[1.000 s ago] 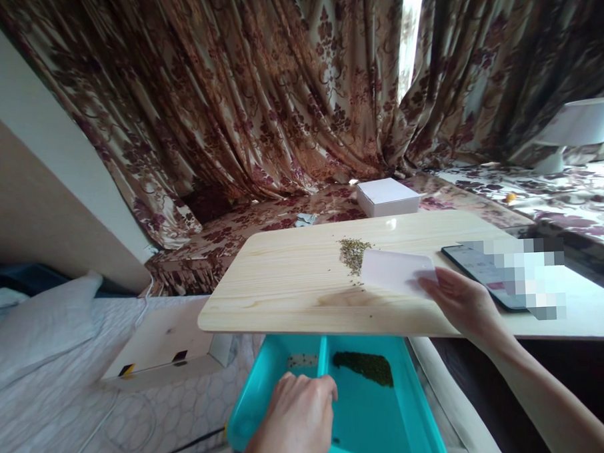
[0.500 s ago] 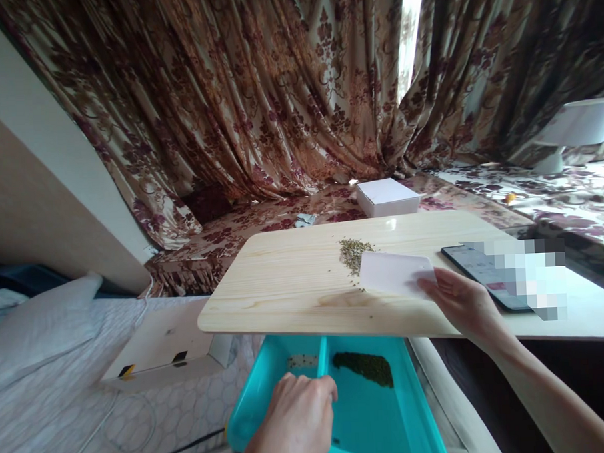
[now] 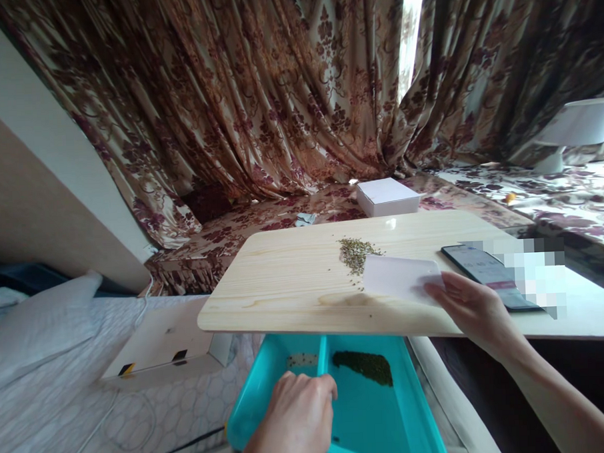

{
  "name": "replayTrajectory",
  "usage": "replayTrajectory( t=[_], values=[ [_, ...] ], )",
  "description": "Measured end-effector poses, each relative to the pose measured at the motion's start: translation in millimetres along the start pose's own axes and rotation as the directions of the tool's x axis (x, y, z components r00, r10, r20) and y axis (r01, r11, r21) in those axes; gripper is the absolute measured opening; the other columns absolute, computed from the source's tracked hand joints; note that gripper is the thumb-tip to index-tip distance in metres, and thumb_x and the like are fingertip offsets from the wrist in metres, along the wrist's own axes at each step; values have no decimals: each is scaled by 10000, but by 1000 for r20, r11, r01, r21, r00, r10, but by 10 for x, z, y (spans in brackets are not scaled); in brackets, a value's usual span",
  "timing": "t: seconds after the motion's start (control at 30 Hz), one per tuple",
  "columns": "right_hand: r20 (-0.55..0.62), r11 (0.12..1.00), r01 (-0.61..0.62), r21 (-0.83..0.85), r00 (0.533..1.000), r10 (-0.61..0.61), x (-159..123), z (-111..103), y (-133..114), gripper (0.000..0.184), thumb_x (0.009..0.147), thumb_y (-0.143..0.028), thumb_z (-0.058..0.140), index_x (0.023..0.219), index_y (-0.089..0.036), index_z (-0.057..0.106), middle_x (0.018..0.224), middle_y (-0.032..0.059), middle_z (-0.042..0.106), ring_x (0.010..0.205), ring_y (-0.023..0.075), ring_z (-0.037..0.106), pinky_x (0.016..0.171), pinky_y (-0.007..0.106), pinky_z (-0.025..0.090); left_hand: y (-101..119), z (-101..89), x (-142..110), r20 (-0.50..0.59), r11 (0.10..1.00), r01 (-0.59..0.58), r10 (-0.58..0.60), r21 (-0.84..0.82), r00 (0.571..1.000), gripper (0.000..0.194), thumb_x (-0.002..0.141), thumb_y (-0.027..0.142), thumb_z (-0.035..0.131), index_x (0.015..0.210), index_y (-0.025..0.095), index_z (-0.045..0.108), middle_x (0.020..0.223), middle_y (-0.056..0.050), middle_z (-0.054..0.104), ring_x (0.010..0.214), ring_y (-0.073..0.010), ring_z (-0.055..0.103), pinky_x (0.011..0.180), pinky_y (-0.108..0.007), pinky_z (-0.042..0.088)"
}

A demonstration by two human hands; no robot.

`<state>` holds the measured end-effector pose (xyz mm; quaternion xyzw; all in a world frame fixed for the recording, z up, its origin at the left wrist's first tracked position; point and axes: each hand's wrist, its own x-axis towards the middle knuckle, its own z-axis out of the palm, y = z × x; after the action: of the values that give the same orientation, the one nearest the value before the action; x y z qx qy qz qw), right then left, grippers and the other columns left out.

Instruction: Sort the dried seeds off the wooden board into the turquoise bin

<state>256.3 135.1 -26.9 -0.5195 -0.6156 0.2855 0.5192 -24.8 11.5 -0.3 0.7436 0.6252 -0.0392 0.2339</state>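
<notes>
My right hand [image 3: 468, 306] is closed on the right end of a flat white plastic scraper [image 3: 399, 277], thumb on its near side. The scraper is tilted over the wooden tabletop, its left edge beside a loose patch of small greenish-brown grains [image 3: 356, 254]. Below the table's near edge is a turquoise divided tray [image 3: 370, 410]. My left hand [image 3: 295, 414] is closed over the tray's divider [image 3: 323, 356], its fingertips hidden underneath. A dark green heap of grains [image 3: 365, 367] lies in the right compartment, and a few dark grains on a pale patch [image 3: 302, 360] in the left.
A dark phone or tablet [image 3: 489, 278], partly pixelated, lies on the tabletop [image 3: 264, 275] close to my right hand. Behind the table stands a white box [image 3: 388, 193]. Another white box [image 3: 161, 339] rests on the bed at left, with a black cable [image 3: 184, 447] nearby.
My right hand and the scraper have shifted slightly right and toward me. More grains show along the scraper's upper left edge. My left hand and the tray stay put.
</notes>
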Motion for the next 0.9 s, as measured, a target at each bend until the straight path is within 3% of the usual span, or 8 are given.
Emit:
replayTrajectory(
  t=[0.2,0.43,0.6,0.9],
  values=[
    [-37,1000,-5,-7,999,4,33,39,63,226,708,-418,695,822,-224,709,838,52,786,802,268,744,737,364,606,18,-12,2,12,1000,6,-6,5,1000,379,942,165,328,1071,236,677,990,-62,705,1008,-267,609,892,-376,417],
    [18,1000,10,11,1000,-10,23,35,7,264,711,-456,702,833,-222,719,829,54,787,789,262,744,713,353,610,16,-23,-8,13,1000,5,-5,-2,1000,383,939,161,324,1070,235,677,988,-60,706,1003,-263,611,888,-370,418],
    [-28,999,15,33,1000,-14,28,45,29,289,696,-493,723,826,-235,726,824,42,791,783,257,748,717,348,612,10,-17,-8,11,1000,6,-6,-5,1000,388,941,167,319,1079,236,676,996,-60,706,1005,-259,611,902,-370,412],
    [36,1000,-14,12,999,13,27,138,41,367,685,-587,709,806,-241,737,845,50,795,771,257,740,684,349,606,35,-39,-8,16,1000,15,-15,-4,1000,394,940,172,319,1079,232,683,994,-63,709,1002,-272,611,892,-381,419]
  ],
)
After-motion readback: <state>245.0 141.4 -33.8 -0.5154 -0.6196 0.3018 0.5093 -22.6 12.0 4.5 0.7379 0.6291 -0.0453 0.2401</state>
